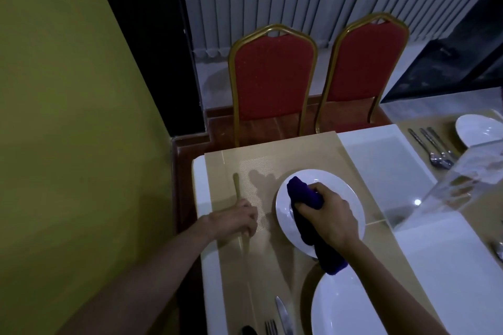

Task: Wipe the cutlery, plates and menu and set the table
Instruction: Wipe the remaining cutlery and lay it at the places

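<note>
Left hand (pixel 234 221), stick (pixel 236 185) by placemat (pixel 272 155) edge; right hand (pixel 329 215), cloth (pixel 302 193) on plate (pixel 340 185)

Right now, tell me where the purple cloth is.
Head view, centre: the purple cloth is gripped by the right hand over the white plate.

Head camera: single wide-angle view.
I had it looking forward and down, close over the table (pixel 449 275), facing two red chairs (pixel 272 76) across it.
</note>
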### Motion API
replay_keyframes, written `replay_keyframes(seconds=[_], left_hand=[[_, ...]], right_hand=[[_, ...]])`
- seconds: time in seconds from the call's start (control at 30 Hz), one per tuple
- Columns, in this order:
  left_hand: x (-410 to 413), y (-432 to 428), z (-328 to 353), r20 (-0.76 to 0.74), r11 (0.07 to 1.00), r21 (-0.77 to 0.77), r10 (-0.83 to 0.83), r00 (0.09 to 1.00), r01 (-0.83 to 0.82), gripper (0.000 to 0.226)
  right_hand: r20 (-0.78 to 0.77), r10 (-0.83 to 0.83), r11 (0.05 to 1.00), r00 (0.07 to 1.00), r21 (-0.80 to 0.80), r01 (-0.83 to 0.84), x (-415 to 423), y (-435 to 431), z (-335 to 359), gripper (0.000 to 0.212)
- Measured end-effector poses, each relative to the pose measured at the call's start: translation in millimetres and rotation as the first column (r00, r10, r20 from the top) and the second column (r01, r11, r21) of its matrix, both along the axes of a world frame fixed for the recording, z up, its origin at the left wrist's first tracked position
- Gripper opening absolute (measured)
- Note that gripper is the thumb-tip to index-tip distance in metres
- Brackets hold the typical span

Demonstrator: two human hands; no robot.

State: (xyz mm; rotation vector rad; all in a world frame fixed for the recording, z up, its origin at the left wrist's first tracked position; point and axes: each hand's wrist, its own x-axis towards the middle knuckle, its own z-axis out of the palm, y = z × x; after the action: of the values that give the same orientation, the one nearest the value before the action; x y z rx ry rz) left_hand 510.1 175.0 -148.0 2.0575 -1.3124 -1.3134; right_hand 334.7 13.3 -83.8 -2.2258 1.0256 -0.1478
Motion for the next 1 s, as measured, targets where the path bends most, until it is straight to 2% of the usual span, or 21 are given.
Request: replay_keyframes(seconds=[0.03,0.07,0.1,0.13,0.23,0.4,0.7,0.83,0.93,1.0], left_hand=[[2.2,2.2,-8.7,0.153,0.992,-0.077,-0.084,0.985,0.097,0.026],[4.1,5.2,-20.2,0.335,0.972,-0.138,-0.136,0.932,0.191,0.033],[5.8,8.4,-30.0,0.493,0.952,-0.176,-0.135,0.859,0.25,0.046],[8.4,11.3,-38.7,0.562,0.959,-0.163,-0.103,0.821,0.232,0.061],[16.7,9.3,-56.1,0.57,0.993,0.007,-0.1,0.815,0.117,0.091],[32.8,-17.7,-64.8,0.568,0.997,0.024,-0.071,0.82,0.069,0.095],[45.5,-29.9,-77.5,0.569,0.998,-0.028,-0.035,0.822,0.062,0.1],[43.3,-31.8,-81.1,0.58,0.999,-0.055,0.028,0.814,0.004,0.1],[27.0,-47.5,-67.9,0.632,0.988,-0.147,0.137,0.763,-0.056,0.089],[-1.0,-67.4,-49.4,0.61,0.956,-0.28,0.244,0.754,-0.083,0.073]], right_hand=[[0.005,-0.001,1.0,1.0,0.004,0.001,0.9,0.2,-4.1,0.027],[0.007,0.001,1.0,1.0,0.006,-0.001,1.7,-0.3,-8.3,0.028],[0.008,0.002,1.0,1.0,0.01,-0.003,2.3,-0.9,-11.9,0.03],[0.009,0.002,1.0,1.0,0.016,-0.002,3.6,-1.7,-15.3,0.031],[0.007,-0.006,1.0,1.0,0.014,0.006,7.2,-4.4,-21.3,0.033],[0.016,-0.028,0.999,0.999,0.019,0.028,14.0,-9.3,-26.3,0.029],[0.019,-0.076,0.994,0.997,0.085,0.075,0.1,-16.5,-27.0,0.028],[0.053,-0.193,0.972,0.98,0.144,0.184,-16.1,-25.6,-21.3,0.019],[0.078,-0.31,0.94,0.948,0.173,0.293,-32.4,-37.9,-13.3,0.02],[0.087,-0.364,0.915,0.927,0.221,0.338,-43.3,-45.5,-9.3,0.023]])
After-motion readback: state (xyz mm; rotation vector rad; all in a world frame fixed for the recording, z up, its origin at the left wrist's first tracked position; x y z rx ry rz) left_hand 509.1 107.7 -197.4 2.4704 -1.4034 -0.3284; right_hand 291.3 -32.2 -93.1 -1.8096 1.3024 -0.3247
